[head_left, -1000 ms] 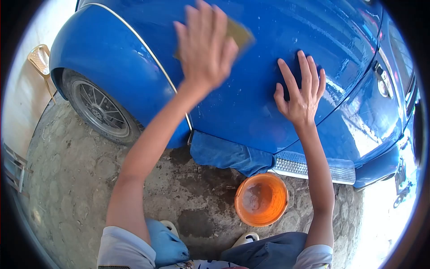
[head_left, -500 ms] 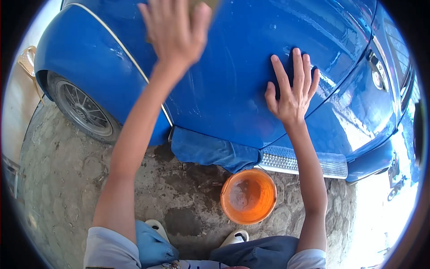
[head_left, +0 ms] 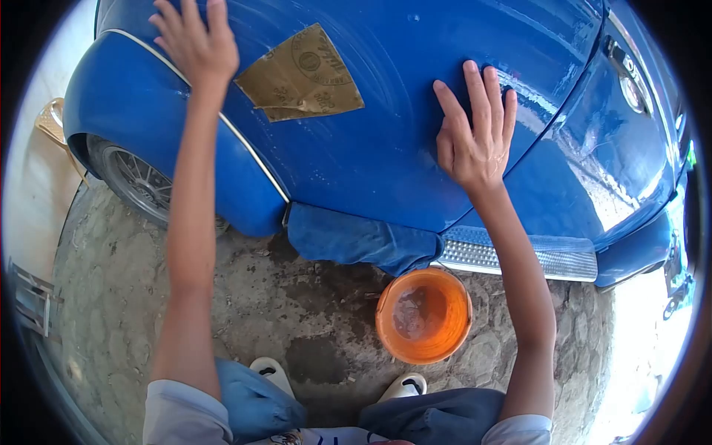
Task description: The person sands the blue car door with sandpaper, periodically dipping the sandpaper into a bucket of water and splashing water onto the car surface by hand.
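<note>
A brown sheet of sandpaper [head_left: 319, 89] with printing on its back lies flat against the blue car body [head_left: 386, 163]. To the left of the sheet, my left hand [head_left: 196, 44] is open with fingers spread, over the panel beside the pale fender trim; it holds nothing. My right hand [head_left: 478, 137] rests on the panel near the door seam, fingers stretched out and holding nothing. Faint whitish streaks mark the paint around the sandpaper.
Below the panel, a blue cloth [head_left: 356, 236] drapes over the running board [head_left: 519, 256]. An orange bucket [head_left: 445, 341] with some water stands on the rough stone floor, close to my feet. The rear wheel [head_left: 133, 178] is at left, a door handle [head_left: 630, 81] at upper right.
My left hand has let go of the sandpaper and moved left, leaving the sheet on the panel. My right hand stays on the car body, its fingers slightly shifted.
</note>
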Demonstrator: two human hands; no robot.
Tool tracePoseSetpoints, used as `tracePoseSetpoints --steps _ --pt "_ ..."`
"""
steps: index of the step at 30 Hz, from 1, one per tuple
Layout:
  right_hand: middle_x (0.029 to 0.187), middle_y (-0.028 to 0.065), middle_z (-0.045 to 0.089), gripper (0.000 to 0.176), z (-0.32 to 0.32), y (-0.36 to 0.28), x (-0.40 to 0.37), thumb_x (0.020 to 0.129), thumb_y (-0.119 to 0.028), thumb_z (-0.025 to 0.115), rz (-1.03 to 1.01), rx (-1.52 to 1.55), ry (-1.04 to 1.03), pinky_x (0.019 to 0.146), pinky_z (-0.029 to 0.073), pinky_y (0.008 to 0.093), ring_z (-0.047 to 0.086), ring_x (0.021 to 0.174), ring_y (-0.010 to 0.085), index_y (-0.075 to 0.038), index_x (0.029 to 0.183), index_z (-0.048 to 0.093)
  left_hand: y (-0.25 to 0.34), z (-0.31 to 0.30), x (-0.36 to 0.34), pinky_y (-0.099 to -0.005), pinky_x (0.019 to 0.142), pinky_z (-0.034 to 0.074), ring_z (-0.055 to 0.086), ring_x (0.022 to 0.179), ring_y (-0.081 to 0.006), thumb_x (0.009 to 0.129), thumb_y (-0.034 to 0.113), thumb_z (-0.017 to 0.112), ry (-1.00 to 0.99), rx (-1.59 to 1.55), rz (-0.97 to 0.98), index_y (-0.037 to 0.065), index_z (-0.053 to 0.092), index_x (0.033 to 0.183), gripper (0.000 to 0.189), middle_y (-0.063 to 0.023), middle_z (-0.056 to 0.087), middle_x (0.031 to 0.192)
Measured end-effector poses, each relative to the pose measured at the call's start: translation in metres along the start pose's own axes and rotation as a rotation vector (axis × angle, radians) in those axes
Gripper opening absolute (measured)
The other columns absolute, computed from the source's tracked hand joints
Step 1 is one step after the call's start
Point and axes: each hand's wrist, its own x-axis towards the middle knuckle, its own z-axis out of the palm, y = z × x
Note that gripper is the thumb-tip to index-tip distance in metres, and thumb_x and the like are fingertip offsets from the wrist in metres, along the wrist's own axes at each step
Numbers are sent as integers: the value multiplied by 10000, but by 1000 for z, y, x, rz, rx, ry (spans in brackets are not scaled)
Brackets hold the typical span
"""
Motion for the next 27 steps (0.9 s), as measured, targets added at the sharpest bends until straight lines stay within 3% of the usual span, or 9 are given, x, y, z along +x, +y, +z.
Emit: tracePoseSetpoints --steps 5,8,11,17,21,23,24,25,27 --pt "1603 156 451 541 -5 1 0 890 -95 555 -8 52 -43 1229 239 591 389 1508 364 -211 1412 635 71 -20 -130 -722 1185 96 135 1576 -467 1051 590 341 -369 -238 580 294 321 1643 662 -178 168 1727" --pt "1606 156 448 539 -5 0 -1 891 -94 553 6 78 -66 1231 232 593 389 1509 366 -209 1410 638 78 -25 -234 -586 1269 74 96 1613 -225 1069 613 265 -636 -173 918 388 204 1656 631 37 107 1752" --pt "1609 152 444 545 -6 3 -2 888 -102 565 -6 59 -68 1227 236 597 384 1510 370 -211 1417 633 67 -14 -236 -623 1252 51 106 1614 -201 1058 605 318 -412 -3 1153 410 261 1642 619 69 138 1748" --pt "1597 98 476 612 -4 9 -3 828 -150 643 -41 83 -7 1206 306 577 424 1493 310 -272 1427 627 39 -11 -46 -808 1130 73 122 1544 -553 1028 628 394 -156 -165 699 330 371 1619 662 -134 205 1726" --pt "1595 102 476 599 -4 3 -1 815 -129 644 -20 40 0 1201 316 574 427 1491 311 -263 1399 649 7 2 -11 -622 1245 76 110 1582 -444 1117 460 333 58 -88 141 143 349 1630 603 -204 199 1711" --pt "1593 111 476 585 -6 2 0 828 -124 627 -12 38 -27 1185 325 584 431 1488 323 -258 1396 654 40 -13 -48 -547 1224 240 319 1526 -399 1098 401 465 -10 -167 187 103 467 1556 547 -229 391 1620" --pt "1590 117 478 579 -6 2 0 835 -127 616 -11 31 -31 1188 318 587 430 1488 329 -253 1399 652 36 -5 -69 -738 1183 28 121 1558 -521 1044 570 410 -49 -316 349 198 347 1635 702 -224 197 1708" --pt "1587 123 480 573 -5 2 -1 843 -130 606 -9 23 -37 1192 310 590 428 1488 335 -248 1402 650 48 -15 -98 -694 1207 14 120 1565 -504 1050 548 396 -164 -308 438 166 349 1633 698 -274 202 1690" --pt "1587 130 479 566 -6 1 -1 850 -132 599 -12 31 -31 1197 299 592 424 1490 342 -241 1404 648 63 -22 -167 -631 1239 42 179 1586 -389 1011 622 454 -448 -268 671 302 416 1603 674 -92 284 1707"
